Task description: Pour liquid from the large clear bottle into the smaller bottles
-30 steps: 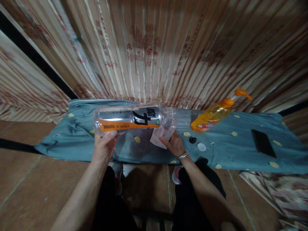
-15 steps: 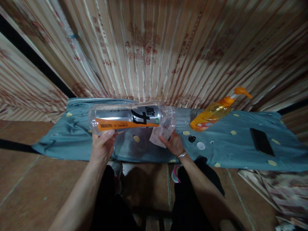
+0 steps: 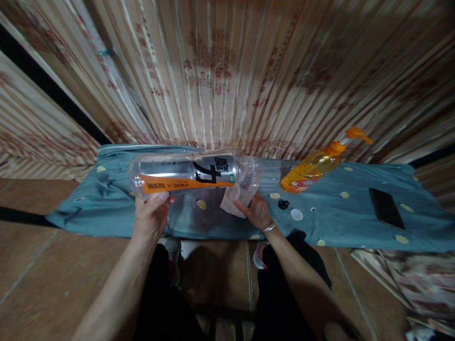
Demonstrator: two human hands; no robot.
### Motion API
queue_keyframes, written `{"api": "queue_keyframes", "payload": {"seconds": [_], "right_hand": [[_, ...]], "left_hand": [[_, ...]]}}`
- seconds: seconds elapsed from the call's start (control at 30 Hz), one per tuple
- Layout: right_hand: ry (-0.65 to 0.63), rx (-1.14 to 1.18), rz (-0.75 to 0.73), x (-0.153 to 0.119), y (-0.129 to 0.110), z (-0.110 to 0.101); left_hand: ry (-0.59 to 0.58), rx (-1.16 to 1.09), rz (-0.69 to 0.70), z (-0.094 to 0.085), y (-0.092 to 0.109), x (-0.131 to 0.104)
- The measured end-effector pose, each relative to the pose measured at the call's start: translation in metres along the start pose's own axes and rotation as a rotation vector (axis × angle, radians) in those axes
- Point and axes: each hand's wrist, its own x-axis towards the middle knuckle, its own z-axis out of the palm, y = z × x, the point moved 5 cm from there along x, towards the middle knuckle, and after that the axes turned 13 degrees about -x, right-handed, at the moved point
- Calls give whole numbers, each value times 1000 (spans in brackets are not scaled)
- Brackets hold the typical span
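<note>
A large clear plastic bottle (image 3: 185, 173) with a silver and orange label lies sideways in the air above the blue-green cloth. My left hand (image 3: 152, 213) grips it from below near its base, thumb on the near side. At the bottle's right end, my right hand (image 3: 258, 212) is closed on a pale pink piece of cloth or paper (image 3: 232, 202), which touches the clear plastic there. The fingers of that hand are partly hidden behind the plastic. To the right, an orange pump bottle (image 3: 309, 170) of yellow-orange liquid stands on the cloth.
A pineapple-patterned blue-green cloth (image 3: 341, 222) covers the low bench. On it lie a small black object (image 3: 283, 204), a white disc (image 3: 296, 214) and a dark phone (image 3: 386, 208). A pleated curtain (image 3: 213, 104) hangs behind. My legs and shoes are below the near edge.
The bottle has rolled or tilted very slightly in my left hand. My right hand and the pale pink piece stay in nearly the same place.
</note>
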Motion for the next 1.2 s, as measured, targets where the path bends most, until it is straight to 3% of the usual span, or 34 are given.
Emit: {"api": "queue_keyframes", "payload": {"seconds": [0.37, 0.63, 1.2], "right_hand": [[-4, 11, -4, 0, -4, -3], [-14, 2, 8, 1, -5, -5], [-54, 41, 29, 1, -9, -8]], "left_hand": [[12, 35, 5, 9, 5, -3], [37, 47, -28, -3, 0, -3], [70, 61, -65, -1, 1, -6]]}}
